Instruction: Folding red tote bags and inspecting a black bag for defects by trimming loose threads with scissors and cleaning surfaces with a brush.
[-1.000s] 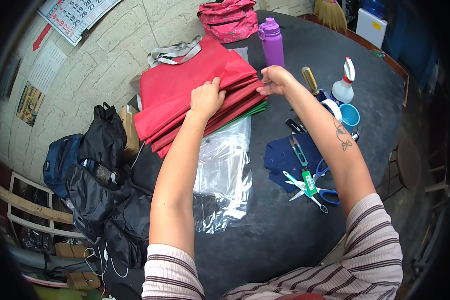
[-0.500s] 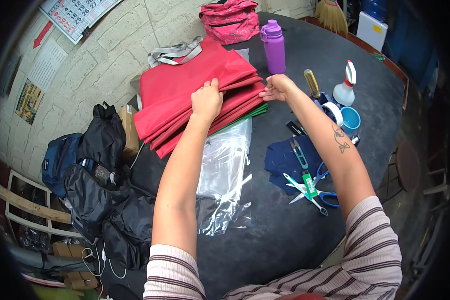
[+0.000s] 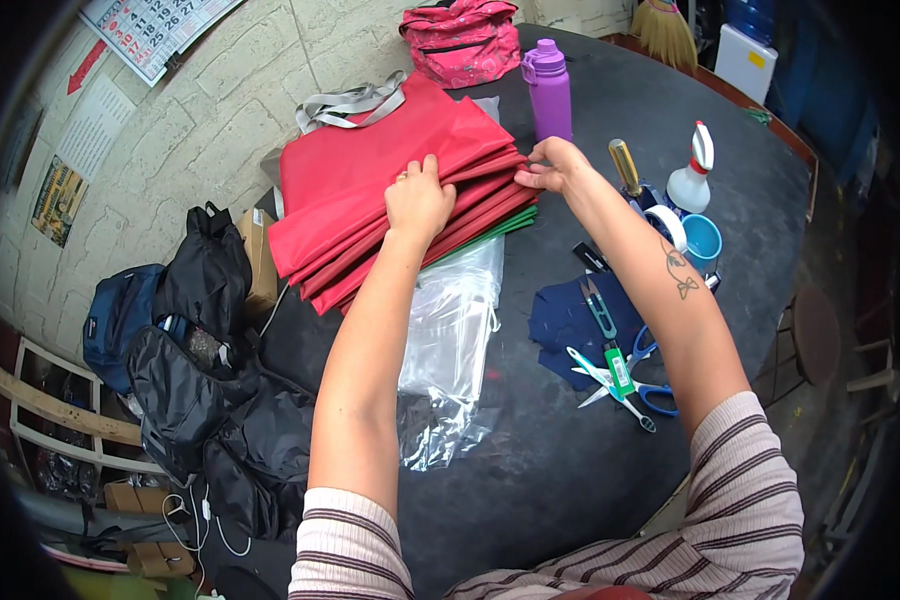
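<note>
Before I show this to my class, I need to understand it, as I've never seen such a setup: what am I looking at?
There is no machine here, just a person's two bare hands. The view comes from a wide camera worn on the head, looking down, so straight edges bend near the rim.

The left hand rests on a stack of red fabric with grey straps. The right hand is at the stack's right edge; whether it grips a layer is hard to tell.

On the dark table are also clear plastic, a purple bottle, a pink bag, a spray bottle, a blue cup and scissors.
</note>
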